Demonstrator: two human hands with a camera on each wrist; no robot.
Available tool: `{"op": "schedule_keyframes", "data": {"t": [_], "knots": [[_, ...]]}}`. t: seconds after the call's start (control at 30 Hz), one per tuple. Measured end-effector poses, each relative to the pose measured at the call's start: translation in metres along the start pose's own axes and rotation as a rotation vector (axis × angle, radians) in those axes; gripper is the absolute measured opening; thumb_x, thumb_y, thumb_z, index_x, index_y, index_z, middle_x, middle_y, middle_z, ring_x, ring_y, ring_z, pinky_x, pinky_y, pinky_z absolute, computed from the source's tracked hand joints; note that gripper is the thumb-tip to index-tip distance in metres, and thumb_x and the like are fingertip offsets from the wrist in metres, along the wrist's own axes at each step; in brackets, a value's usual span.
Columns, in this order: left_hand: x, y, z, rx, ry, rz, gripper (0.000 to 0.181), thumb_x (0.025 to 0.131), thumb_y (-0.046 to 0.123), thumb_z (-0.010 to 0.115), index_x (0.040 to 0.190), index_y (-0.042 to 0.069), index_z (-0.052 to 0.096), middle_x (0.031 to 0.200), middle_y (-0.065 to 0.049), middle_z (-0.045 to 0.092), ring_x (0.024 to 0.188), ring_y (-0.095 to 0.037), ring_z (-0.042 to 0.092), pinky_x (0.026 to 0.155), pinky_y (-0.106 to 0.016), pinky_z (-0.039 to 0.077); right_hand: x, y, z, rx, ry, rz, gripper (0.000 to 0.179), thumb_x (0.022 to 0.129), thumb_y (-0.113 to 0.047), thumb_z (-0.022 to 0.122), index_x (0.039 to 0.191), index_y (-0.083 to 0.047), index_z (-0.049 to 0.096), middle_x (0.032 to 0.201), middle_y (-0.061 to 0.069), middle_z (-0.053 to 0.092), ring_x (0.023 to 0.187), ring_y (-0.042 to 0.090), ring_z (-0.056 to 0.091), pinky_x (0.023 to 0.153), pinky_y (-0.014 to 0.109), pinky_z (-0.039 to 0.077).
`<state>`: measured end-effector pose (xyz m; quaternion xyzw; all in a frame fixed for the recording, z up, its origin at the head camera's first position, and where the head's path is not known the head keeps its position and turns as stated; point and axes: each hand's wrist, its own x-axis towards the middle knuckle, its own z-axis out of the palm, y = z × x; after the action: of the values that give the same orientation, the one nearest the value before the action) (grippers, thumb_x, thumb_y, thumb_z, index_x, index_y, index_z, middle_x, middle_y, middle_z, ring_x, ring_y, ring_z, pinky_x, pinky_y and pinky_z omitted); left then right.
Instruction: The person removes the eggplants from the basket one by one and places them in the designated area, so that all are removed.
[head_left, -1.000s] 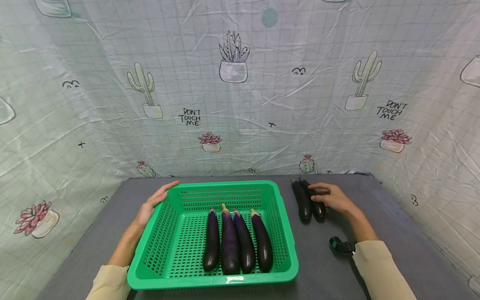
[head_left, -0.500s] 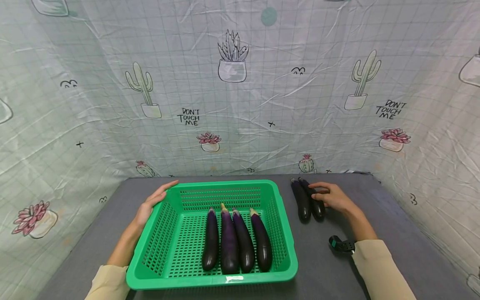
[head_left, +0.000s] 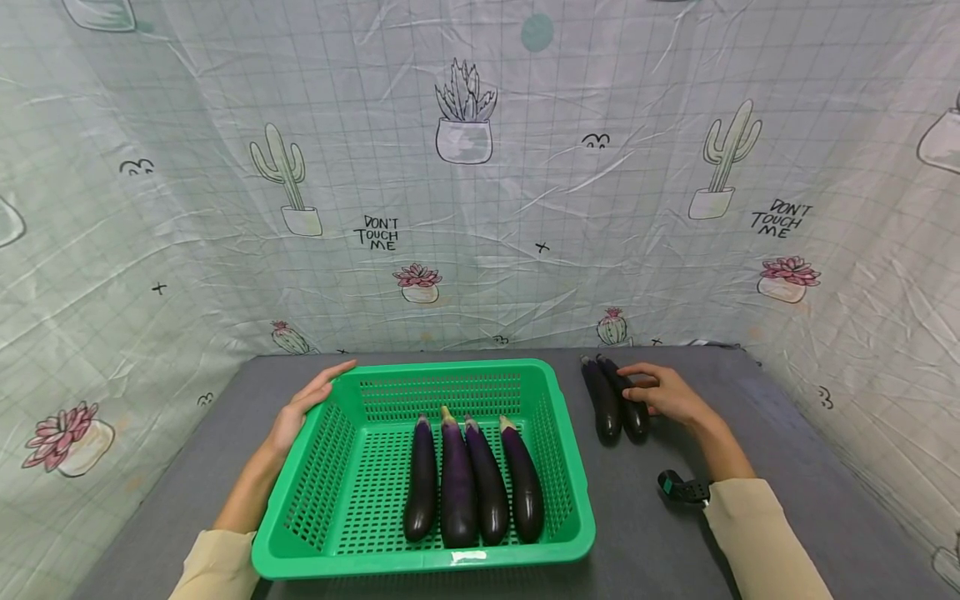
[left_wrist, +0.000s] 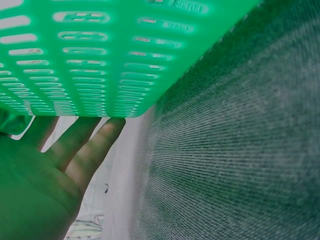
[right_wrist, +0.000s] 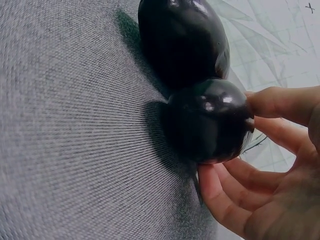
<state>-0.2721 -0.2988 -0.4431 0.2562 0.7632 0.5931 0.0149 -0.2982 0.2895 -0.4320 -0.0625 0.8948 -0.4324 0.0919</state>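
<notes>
Along the left side of a green plastic basket (head_left: 423,562) lies my left hand (head_left: 292,421). Its straight fingers touch the outer wall, as the left wrist view shows the fingers (left_wrist: 95,147) reaching to the perforated plastic (left_wrist: 82,75). On the table to the right of the basket, two dark eggplants lie side by side. My right hand (head_left: 667,398) grips the right-hand eggplant (right_wrist: 210,122), thumb on one side and fingers curled under the other. The left-hand eggplant (head_left: 602,404) rests against it. Both have their stems pointing to the back.
Several purple eggplants (head_left: 457,483) lie in a row in the middle and right of the basket, stems to the back. The table has a grey cloth (head_left: 637,533). A printed curtain (head_left: 480,208) hangs behind and at both sides. A black strap (head_left: 684,492) sits at the right wrist.
</notes>
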Motion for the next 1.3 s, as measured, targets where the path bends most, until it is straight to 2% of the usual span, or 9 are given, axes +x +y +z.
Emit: {"op": "schedule_keyframes", "data": {"t": [0.2,0.33,0.57,0.73,0.87,1.07,1.17,1.23,1.3], "knots": [[0.0001,-0.0005,-0.0001,0.012,0.004,-0.002,0.052,0.115,0.02,0.021,0.163,0.001,0.025,0.17,-0.008,0.023,0.141,0.008,0.038,0.106,-0.012,0.036,0.0005,-0.0002,-0.0006,-0.009,-0.004,-0.003,0.052,0.103,-0.02,0.063,0.15,-0.002,0.05,0.15,0.038,0.046,0.133,0.051,0.053,0.083,0.042,0.058],[0.0004,-0.0012,-0.0003,0.018,0.006,0.004,0.052,0.115,0.02,0.021,0.163,0.001,0.026,0.17,-0.007,0.024,0.141,0.008,0.037,0.106,-0.012,0.035,0.0,-0.0008,-0.0011,-0.006,-0.01,-0.002,0.053,0.103,-0.022,0.064,0.15,-0.002,0.05,0.151,0.038,0.045,0.133,0.051,0.052,0.085,0.044,0.058],[-0.0002,-0.0003,0.001,0.028,0.008,0.008,0.052,0.115,0.021,0.021,0.163,0.0,0.026,0.17,-0.016,0.02,0.141,0.007,0.036,0.106,-0.013,0.034,-0.0015,0.0001,-0.0006,-0.005,-0.009,-0.01,0.053,0.103,-0.021,0.063,0.15,0.0,0.05,0.149,0.039,0.047,0.132,0.051,0.054,0.087,0.048,0.059],[0.0003,-0.0003,0.0009,0.055,0.022,-0.006,0.052,0.115,0.022,0.022,0.163,0.004,0.029,0.171,-0.017,0.02,0.142,0.009,0.031,0.11,-0.026,0.029,-0.0027,0.0013,-0.002,0.008,-0.01,-0.004,0.053,0.104,-0.021,0.062,0.15,0.0,0.049,0.148,0.038,0.048,0.13,0.05,0.055,0.09,0.051,0.059],[0.001,-0.0005,0.0012,0.051,0.016,-0.01,0.052,0.115,0.022,0.022,0.163,0.005,0.028,0.171,-0.016,0.019,0.142,0.009,0.032,0.11,-0.026,0.031,-0.0033,0.0022,-0.0036,0.016,-0.011,-0.004,0.053,0.104,-0.022,0.062,0.151,0.0,0.049,0.149,0.038,0.047,0.131,0.05,0.055,0.09,0.051,0.059],[0.0007,-0.0019,0.0004,0.069,0.021,0.0,0.052,0.115,0.022,0.022,0.163,0.004,0.029,0.171,-0.016,0.02,0.142,0.011,0.029,0.116,-0.047,0.024,-0.002,0.0044,-0.0039,0.029,-0.017,-0.004,0.054,0.105,-0.023,0.062,0.152,-0.001,0.047,0.149,0.037,0.048,0.13,0.049,0.056,0.092,0.052,0.059],[0.0003,-0.0032,0.0,0.063,0.018,0.012,0.052,0.115,0.021,0.022,0.163,0.004,0.029,0.17,-0.014,0.022,0.142,0.01,0.03,0.116,-0.033,0.028,-0.0025,0.0045,-0.005,0.034,-0.019,-0.001,0.054,0.105,-0.022,0.061,0.153,-0.001,0.046,0.149,0.037,0.049,0.13,0.049,0.056,0.093,0.053,0.058],[0.0001,-0.0038,0.0,0.055,0.013,0.021,0.052,0.115,0.02,0.021,0.163,0.003,0.028,0.17,-0.012,0.023,0.142,0.008,0.032,0.11,-0.02,0.032,-0.0035,0.0035,-0.0061,0.034,-0.016,-0.001,0.054,0.105,-0.022,0.061,0.153,-0.001,0.046,0.148,0.036,0.049,0.129,0.048,0.057,0.093,0.053,0.059],[-0.0004,-0.004,0.0002,0.052,0.015,0.026,0.052,0.115,0.02,0.021,0.163,0.003,0.029,0.17,-0.01,0.024,0.143,0.009,0.031,0.107,-0.014,0.03,-0.0043,0.0025,-0.0076,0.034,-0.007,-0.004,0.055,0.105,-0.022,0.061,0.153,-0.001,0.046,0.147,0.036,0.051,0.128,0.046,0.059,0.092,0.052,0.059]]}}
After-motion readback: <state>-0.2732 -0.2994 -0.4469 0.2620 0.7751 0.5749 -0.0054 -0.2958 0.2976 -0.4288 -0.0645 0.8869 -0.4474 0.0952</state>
